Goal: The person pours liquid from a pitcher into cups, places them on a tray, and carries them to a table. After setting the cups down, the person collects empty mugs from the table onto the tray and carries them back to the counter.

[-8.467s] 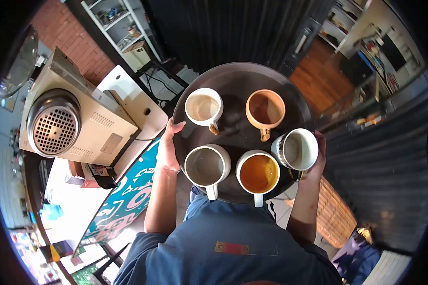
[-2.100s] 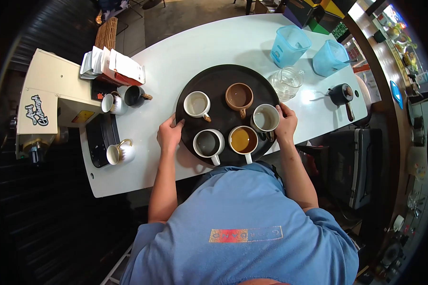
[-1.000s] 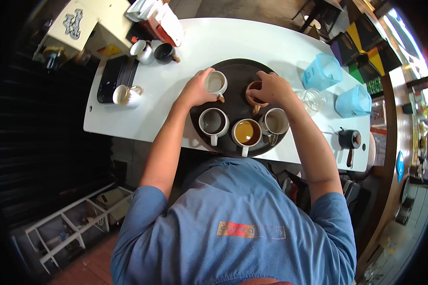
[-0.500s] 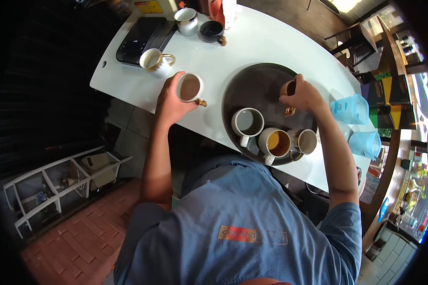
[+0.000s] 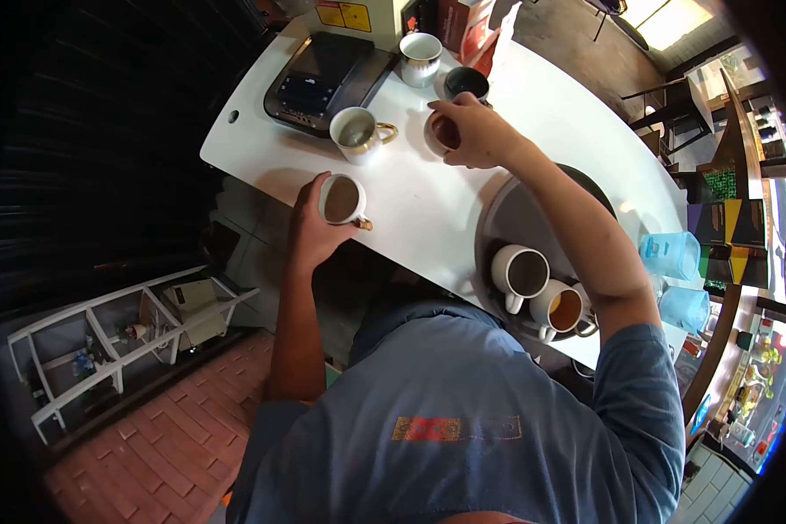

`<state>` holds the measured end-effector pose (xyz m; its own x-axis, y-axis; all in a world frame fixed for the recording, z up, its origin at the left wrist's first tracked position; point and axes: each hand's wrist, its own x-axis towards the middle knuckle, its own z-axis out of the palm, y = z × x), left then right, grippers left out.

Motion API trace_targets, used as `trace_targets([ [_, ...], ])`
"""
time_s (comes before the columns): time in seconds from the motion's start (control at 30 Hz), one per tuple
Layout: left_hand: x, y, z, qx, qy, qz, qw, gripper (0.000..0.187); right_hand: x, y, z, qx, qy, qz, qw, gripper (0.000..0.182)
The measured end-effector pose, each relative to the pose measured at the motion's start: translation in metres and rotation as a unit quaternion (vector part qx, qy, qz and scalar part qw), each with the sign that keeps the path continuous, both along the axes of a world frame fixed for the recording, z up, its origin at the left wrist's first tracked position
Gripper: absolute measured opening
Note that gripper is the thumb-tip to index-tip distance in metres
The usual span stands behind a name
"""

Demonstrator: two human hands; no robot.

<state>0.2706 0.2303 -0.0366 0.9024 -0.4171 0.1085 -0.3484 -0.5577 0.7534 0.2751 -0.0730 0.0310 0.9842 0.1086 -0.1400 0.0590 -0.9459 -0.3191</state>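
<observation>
My left hand is wrapped round a white mug of brown liquid near the table's front edge. My right hand grips a cup with a dark inside from above, close to a black cup. Left of it stands a white mug with a gold handle, and behind is a white and gold cup. Several mugs sit on the round dark tray, among them a white mug and one with amber contents.
A black flat device lies at the white table's back left. Red and white packaging stands behind the cups. Two blue translucent containers are at the right. A white metal frame stands on the floor at left.
My right hand has carried its cup left from the tray to beside the black cup. My left hand still holds its mug. The view has shifted, moving the table and tray in the picture.
</observation>
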Motion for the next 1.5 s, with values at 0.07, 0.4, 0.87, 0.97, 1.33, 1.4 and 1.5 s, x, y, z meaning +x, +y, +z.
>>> trace_targets([
  [0.07, 0.004, 0.007, 0.001, 0.001, -0.004, -0.008, 1.0, 0.079, 0.02, 0.013, -0.006, -0.018, 0.015, 0.009, 1.0, 0.078],
  [0.4, 0.037, 0.03, -0.008, 0.021, 0.024, -0.01, 0.999, 0.082, 0.081, 0.025, -0.037, -0.041, 0.011, 0.008, 0.999, 0.076],
  [0.87, 0.076, 0.028, -0.013, 0.006, -0.01, -0.036, 0.999, 0.081, 0.104, 0.037, -0.053, -0.019, -0.018, 0.017, 1.0, 0.07],
  [0.97, 0.082, 0.026, -0.015, 0.01, -0.026, -0.038, 0.999, 0.081, 0.106, 0.039, -0.05, -0.025, -0.014, 0.014, 0.999, 0.073],
  [1.33, 0.085, 0.023, -0.017, 0.003, -0.046, -0.032, 0.998, 0.088, 0.071, 0.037, -0.019, -0.058, -0.113, -0.01, 0.992, 0.067],
  [1.4, 0.076, 0.022, -0.008, 0.057, -0.079, -0.021, 0.995, 0.088, 0.055, 0.025, -0.015, -0.043, -0.161, -0.028, 0.986, 0.046],
  [1.5, 0.061, 0.018, 0.013, 0.094, -0.104, -0.014, 0.99, 0.086, 0.018, -0.008, -0.001, -0.067, -0.212, -0.056, 0.973, 0.044],
])
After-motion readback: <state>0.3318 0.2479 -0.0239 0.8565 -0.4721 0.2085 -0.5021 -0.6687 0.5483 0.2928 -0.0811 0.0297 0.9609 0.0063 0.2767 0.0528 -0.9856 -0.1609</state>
